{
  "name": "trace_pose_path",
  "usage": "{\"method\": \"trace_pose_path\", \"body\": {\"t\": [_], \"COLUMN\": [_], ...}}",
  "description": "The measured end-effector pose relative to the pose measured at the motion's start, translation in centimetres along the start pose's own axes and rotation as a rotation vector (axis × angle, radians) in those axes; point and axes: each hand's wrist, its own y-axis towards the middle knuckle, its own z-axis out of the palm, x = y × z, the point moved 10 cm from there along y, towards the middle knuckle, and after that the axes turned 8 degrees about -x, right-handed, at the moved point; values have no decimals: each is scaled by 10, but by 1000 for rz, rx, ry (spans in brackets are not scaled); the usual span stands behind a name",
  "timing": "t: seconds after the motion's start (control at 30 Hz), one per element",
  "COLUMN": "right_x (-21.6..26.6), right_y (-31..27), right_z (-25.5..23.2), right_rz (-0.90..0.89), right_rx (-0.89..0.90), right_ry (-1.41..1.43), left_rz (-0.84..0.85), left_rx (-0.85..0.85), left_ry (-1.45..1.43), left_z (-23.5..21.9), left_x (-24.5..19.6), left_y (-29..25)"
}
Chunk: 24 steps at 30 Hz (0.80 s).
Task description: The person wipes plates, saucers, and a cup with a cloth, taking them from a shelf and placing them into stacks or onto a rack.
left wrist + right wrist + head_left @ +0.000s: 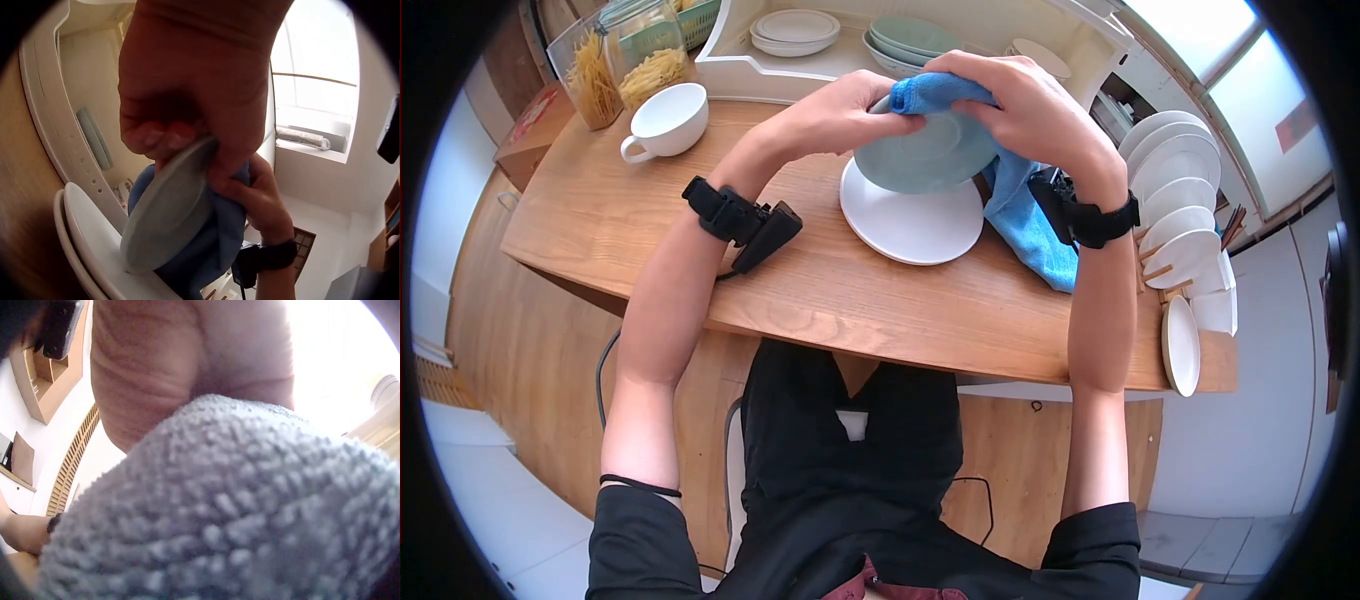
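A pale green plate is held up, tilted, above the table. My left hand grips its left edge between thumb and curled fingers, also seen from close up where the left hand pinches the rim of the green plate. The right hand holds a blue cloth folded over the plate's far right rim. A long end of the cloth hangs down to the tabletop. In the right wrist view the fluffy cloth hides most of the fingers. Below the green plate lies a white plate.
On the left stand a white cup and glass jars of pasta. A white shelf at the back bears stacked plates and bowls. To the right, white plates stand in a wooden rack near the table's edge.
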Motion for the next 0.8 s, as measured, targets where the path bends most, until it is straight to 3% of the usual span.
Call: {"method": "trace_pose_path", "body": {"t": [0.13, 0.2, 0.3, 0.43, 0.53, 0.6, 0.73, 0.8], "right_x": [3, 0, -3, -8, -20, -29, -35, -27], "right_y": [0, 1, 1, -1, -3, -1, 1, 3], "right_z": [0, 2, 0, -5, -8, -17, -30, -40], "right_rz": [-50, -41, -8, 26, 66, 88, 124, 169], "right_rx": [-57, -58, -36, -24, -35, -137, -255, -269], "right_ry": [-34, -33, 30, 132, 167, 269, 370, 366], "left_rz": [47, -70, -106, -56, -3, 120, 29, 67], "left_rx": [-19, 35, 54, 75, 30, -83, -136, -268], "left_ry": [56, 63, 65, 27, -8, -31, -213, -284], "left_z": [-2, 3, 6, 9, 6, -8, -13, -23], "left_x": [3, 15, 16, 17, 10, -6, -3, -6], "left_y": [3, 1, -2, -1, 1, 1, 0, -1]}}
